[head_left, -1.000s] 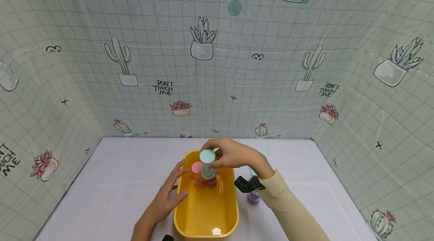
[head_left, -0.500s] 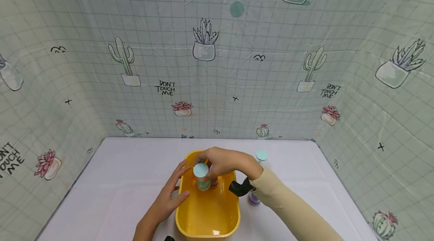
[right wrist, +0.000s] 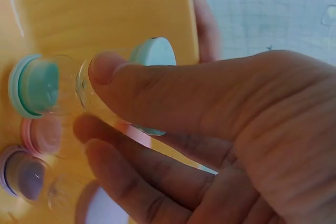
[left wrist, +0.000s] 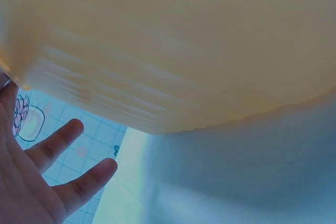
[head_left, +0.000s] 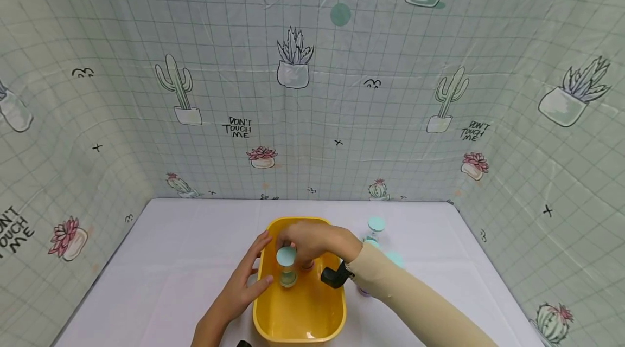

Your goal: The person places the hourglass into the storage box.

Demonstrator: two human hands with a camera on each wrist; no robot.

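My right hand (head_left: 314, 241) reaches into the yellow plastic bin (head_left: 303, 320). Its thumb and fingers pinch the clear waist of a sand timer (right wrist: 39, 86) with light teal caps and teal sand, which stands upright close over the bin's floor in the head view. A pink-capped sand timer (right wrist: 44, 135) and a purple-capped sand timer (right wrist: 23, 174) stand beside it, partly hidden behind the fingers. My left hand (head_left: 239, 284) rests on the bin's left rim with spread, straight fingers; the left wrist view shows it alongside the bin's outer wall (left wrist: 210, 51).
To the bin's right on the white table (head_left: 171, 282), a teal-capped sand timer (head_left: 376, 224) stands at the back. More teal caps and a purple base (head_left: 364, 293) show partly behind my right forearm. A patterned cloth (head_left: 312, 119) encloses the back and sides.
My right hand has lowered the teal sand timer into the bin and shifted it slightly left and toward me. The left hand stays at the rim.
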